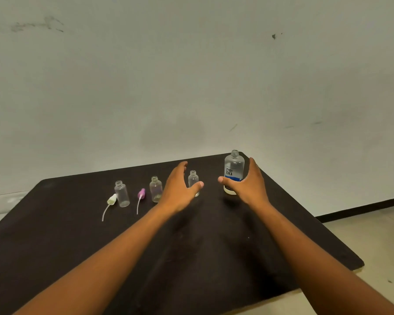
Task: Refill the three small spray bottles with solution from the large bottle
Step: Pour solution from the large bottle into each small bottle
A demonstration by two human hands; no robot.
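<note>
Near the dark table's [55,235] far edge, both hands' fingers apart: left hand [180,189] beside a small bottle [193,180], right hand [248,183] around the large bottle [234,169].

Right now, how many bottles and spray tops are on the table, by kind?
Small bottles: 3
Large bottle: 1
Spray tops: 2, white and pink
Total: 6
</note>
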